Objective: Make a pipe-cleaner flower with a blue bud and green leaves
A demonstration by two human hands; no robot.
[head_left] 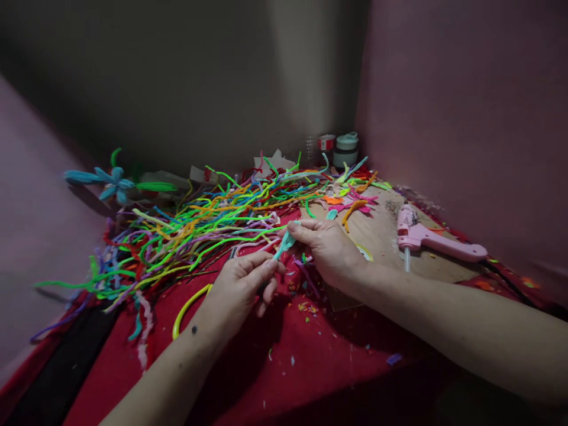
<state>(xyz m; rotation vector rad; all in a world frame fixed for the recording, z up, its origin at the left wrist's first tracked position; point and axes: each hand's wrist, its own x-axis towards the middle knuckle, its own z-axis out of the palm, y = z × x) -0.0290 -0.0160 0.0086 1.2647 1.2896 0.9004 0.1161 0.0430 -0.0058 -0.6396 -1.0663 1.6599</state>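
Both my hands pinch one short light-blue pipe cleaner piece (285, 243) over the red cloth (310, 361). My left hand (242, 285) grips its lower end between thumb and fingers. My right hand (326, 248) holds its upper end with closed fingers. A large heap of many-coloured pipe cleaners (199, 225) lies just beyond my hands, spreading to the left.
A pink glue gun (428, 236) rests on a wooden board (386, 236) at the right. A blue pipe cleaner flower (113, 182) stands at the far left. Small jars (345, 148) sit in the back corner. A yellow curved piece (189, 307) and scraps lie on the cloth.
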